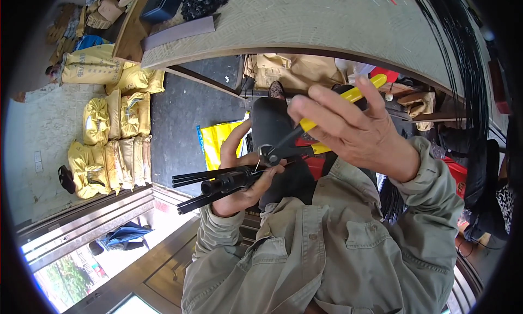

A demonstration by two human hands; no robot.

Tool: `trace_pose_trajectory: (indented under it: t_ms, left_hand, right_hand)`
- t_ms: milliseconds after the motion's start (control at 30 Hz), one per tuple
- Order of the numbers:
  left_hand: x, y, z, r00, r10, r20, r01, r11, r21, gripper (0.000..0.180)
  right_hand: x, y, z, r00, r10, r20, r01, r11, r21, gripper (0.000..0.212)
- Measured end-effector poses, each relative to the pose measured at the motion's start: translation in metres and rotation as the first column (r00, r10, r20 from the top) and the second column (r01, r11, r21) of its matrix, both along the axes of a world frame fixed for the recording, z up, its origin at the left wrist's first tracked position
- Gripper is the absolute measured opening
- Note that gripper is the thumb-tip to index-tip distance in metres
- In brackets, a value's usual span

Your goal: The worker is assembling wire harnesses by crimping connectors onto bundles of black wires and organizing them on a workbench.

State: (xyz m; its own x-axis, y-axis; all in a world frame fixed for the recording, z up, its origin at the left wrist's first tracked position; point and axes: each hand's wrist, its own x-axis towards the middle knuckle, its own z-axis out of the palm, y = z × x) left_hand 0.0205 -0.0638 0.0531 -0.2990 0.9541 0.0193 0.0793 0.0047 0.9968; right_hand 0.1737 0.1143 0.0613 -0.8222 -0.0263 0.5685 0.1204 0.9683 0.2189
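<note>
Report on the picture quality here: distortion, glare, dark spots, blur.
Head view: strong fisheye bend, with the edge of the tabletop bowed and the corners black. Head view: daylight washes out parts of the bright opening at lower left. Head view: the black strands at right merge into a dark mass. Head view: right hand and yellow-handled pliers show no strong blur.

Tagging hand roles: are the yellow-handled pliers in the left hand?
No, the right hand holds the yellow-handled pliers, while the left hand holds a bundle of black rods.
</note>
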Motion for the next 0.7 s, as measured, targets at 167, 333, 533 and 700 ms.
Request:
trace_pose_trajectory:
  t_ms: [167, 333, 533, 700]
  left_hand:
    - [0.006, 0.004, 0.003, 0.998, 0.046, 0.045, -0.044, 0.998, -0.037, 0.074]
    - [0.002, 0.001, 0.002, 1.0, -0.008, -0.023, 0.006, 0.997, -0.08, 0.071]
    - [0.002, 0.001, 0.007, 1.0, -0.018, -0.003, 0.017, 0.993, -0.114, 0.073]
    - [0.007, -0.001, 0.001, 0.998, 0.063, 0.029, -0.061, 0.994, -0.092, 0.073]
  right_hand:
    - [-0.001, -0.002, 0.001, 0.994, -0.071, -0.089, 0.09, 0.968, 0.235, 0.039]
    - [0.009, -0.008, -0.02, 0.995, -0.079, -0.066, 0.083, 0.995, 0.047, 0.035]
    - [0.008, -0.008, -0.016, 0.992, -0.044, -0.114, 0.059, 0.989, 0.134, 0.035]
    - [0.012, -0.028, -0.032, 0.988, -0.057, -0.144, 0.032, 0.985, -0.169, 0.029]
